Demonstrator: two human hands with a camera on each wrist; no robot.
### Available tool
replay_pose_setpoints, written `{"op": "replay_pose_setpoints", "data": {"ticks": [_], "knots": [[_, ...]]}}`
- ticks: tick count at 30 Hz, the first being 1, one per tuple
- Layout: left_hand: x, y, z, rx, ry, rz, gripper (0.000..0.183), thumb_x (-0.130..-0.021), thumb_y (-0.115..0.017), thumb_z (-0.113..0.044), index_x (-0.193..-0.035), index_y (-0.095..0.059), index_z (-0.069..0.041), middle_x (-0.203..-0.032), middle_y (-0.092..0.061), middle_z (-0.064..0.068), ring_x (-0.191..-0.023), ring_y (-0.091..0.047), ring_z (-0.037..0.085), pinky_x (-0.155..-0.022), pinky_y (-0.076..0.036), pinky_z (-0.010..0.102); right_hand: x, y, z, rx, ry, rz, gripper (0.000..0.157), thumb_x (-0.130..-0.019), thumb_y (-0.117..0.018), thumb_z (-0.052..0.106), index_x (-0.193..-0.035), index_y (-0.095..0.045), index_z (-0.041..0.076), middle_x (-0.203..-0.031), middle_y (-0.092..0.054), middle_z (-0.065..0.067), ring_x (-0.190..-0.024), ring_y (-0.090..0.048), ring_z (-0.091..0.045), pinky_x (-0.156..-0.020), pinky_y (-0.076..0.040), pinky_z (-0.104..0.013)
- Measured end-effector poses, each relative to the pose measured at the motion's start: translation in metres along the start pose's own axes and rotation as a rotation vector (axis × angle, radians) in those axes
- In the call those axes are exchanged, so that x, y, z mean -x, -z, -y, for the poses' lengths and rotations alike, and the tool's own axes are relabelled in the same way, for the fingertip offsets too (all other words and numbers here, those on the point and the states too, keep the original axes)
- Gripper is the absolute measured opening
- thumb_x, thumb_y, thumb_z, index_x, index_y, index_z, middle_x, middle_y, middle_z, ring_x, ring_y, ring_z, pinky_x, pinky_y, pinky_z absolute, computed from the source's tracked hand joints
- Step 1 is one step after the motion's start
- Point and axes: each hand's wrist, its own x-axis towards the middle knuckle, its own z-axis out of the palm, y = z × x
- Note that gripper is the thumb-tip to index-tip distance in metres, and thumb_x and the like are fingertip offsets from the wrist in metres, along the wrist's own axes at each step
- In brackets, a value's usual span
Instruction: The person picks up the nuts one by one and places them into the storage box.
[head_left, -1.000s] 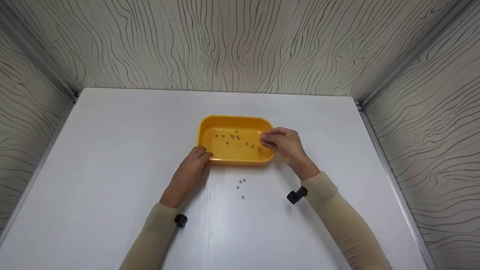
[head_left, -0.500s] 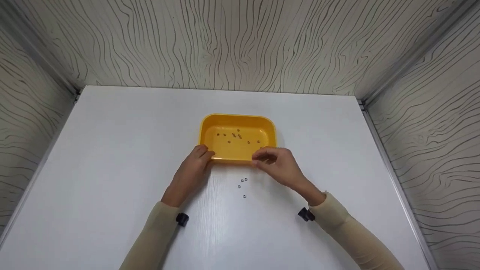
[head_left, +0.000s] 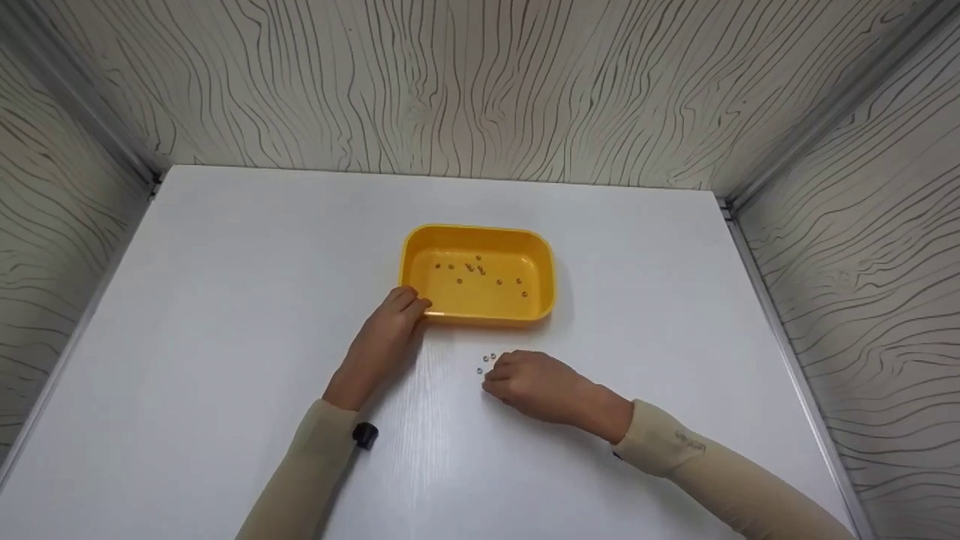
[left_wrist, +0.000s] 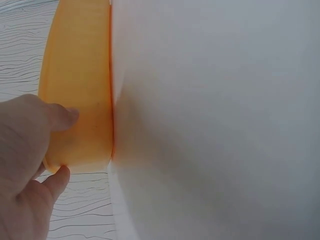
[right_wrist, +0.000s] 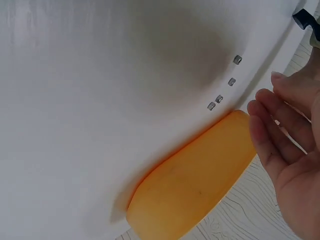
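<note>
A yellow plastic tub point(head_left: 480, 318) stands on the white table with several small metal nuts point(head_left: 460, 281) scattered on its floor. At its near left corner my left hand point(head_left: 379, 341) grips the rim, and in the left wrist view the thumb point(left_wrist: 64, 117) lies against the outer wall. In front of the tub, several more small metal nuts point(right_wrist: 232, 81) lie loose on the tabletop. My right hand point(head_left: 538, 385) is low beside these, its fingertips covering the nearest one in the head view. The right wrist view shows its fingers point(right_wrist: 272, 130) loosely bent, nothing between them.
The white table point(head_left: 247, 247) ends at a wood-grain patterned wall point(head_left: 450, 90) behind, with similar panels at both sides. A small black wrist device point(head_left: 365, 435) sits at the left sleeve point(head_left: 304, 457).
My right hand has moved from inside the tub's right end, over its front rim, down to the loose nuts on the table. The left hand has kept its grip on the corner.
</note>
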Motion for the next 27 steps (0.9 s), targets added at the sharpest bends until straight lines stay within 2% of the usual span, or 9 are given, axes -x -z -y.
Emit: {"op": "replay_pose_setpoints", "data": {"ticks": [4, 9, 13, 21, 27], "knots": [[-0.001, -0.001, 0.000, 0.011, 0.002, -0.004, 0.023, -0.101, -0.068, -0.008, -0.123, -0.070, -0.003, -0.116, -0.065, 0.007, -0.110, -0.059, 0.021, -0.101, -0.058, 0.032, -0.002, -0.007, 0.004, 0.165, 0.068, 0.064, 0.020, -0.090, -0.080, 0.007, -0.109, -0.080, 0.014, -0.106, -0.081, 0.004, -0.097, -0.075, -0.012, -0.089, -0.061, -0.026], [-0.001, -0.001, -0.001, 0.007, 0.019, 0.005, 0.024, -0.101, -0.068, -0.009, -0.125, -0.070, -0.004, -0.117, -0.065, 0.006, -0.110, -0.059, 0.020, -0.102, -0.057, 0.031, -0.005, -0.012, 0.009, 0.249, 0.079, 0.102, 0.018, -0.089, -0.082, 0.009, -0.107, -0.080, 0.012, -0.099, -0.081, 0.003, -0.082, -0.076, -0.009, -0.074, -0.063, -0.023], [0.000, -0.001, -0.001, 0.005, 0.024, 0.015, 0.025, -0.101, -0.068, -0.009, -0.126, -0.069, -0.004, -0.119, -0.065, 0.006, -0.112, -0.058, 0.021, -0.105, -0.057, 0.031, -0.005, -0.015, 0.011, 0.263, 0.081, 0.122, 0.015, -0.088, -0.083, 0.010, -0.103, -0.080, 0.012, -0.091, -0.080, 0.004, -0.075, -0.075, -0.008, -0.070, -0.062, -0.021], [-0.001, -0.001, -0.001, 0.011, 0.037, 0.016, 0.025, -0.099, -0.072, -0.009, -0.123, -0.071, -0.004, -0.117, -0.066, 0.006, -0.112, -0.060, 0.020, -0.103, -0.057, 0.030, -0.005, -0.021, 0.015, 0.270, 0.074, 0.085, 0.012, -0.084, -0.084, 0.006, -0.092, -0.079, 0.014, -0.080, -0.077, 0.007, -0.066, -0.066, -0.006, -0.067, -0.058, -0.019], [-0.001, -0.001, -0.002, 0.011, 0.041, 0.014, 0.024, -0.099, -0.072, -0.011, -0.123, -0.071, -0.005, -0.118, -0.067, 0.006, -0.112, -0.061, 0.021, -0.105, -0.057, 0.031, -0.004, -0.019, 0.014, 0.226, 0.060, 0.101, 0.016, -0.083, -0.084, 0.002, -0.093, -0.079, 0.013, -0.084, -0.077, 0.007, -0.071, -0.068, -0.008, -0.068, -0.058, -0.020]]}}
